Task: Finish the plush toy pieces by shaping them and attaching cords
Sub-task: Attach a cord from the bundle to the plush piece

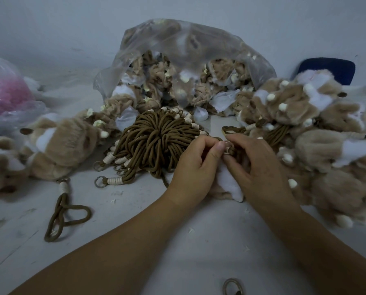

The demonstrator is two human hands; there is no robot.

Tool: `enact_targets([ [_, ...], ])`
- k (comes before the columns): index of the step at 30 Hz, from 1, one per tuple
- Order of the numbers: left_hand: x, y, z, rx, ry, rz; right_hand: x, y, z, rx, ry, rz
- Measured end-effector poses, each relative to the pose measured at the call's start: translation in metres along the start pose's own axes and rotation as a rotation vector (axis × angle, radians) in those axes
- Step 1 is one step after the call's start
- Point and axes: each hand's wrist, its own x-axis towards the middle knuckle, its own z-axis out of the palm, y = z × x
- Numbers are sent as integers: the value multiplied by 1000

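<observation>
My left hand (195, 167) and my right hand (255, 167) meet at the table's middle, pinching a small metal ring (227, 149) on a brown cord end. Under both hands lies a tan and white plush piece (231, 186), mostly hidden. A big bundle of brown cords (156, 139) with cream wrapped ends and rings sits just left of my left hand. A single brown cord (65, 211) lies loose at the left.
A clear plastic bag (190, 56) of unshaped plush pieces stands behind the cords. Plush toys are piled at the right (326, 135) and left (56, 145). A pink-filled bag (5, 96) sits far left. A loose ring (233, 287) lies near the front edge.
</observation>
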Motion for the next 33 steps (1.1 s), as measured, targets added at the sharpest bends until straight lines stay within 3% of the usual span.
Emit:
enact_targets([
  [22, 1, -5, 2, 35, -5, 50, -5, -4, 0, 334, -89, 228],
  [33, 2, -7, 3, -22, 1, 32, -4, -4, -2, 291, -51, 143],
])
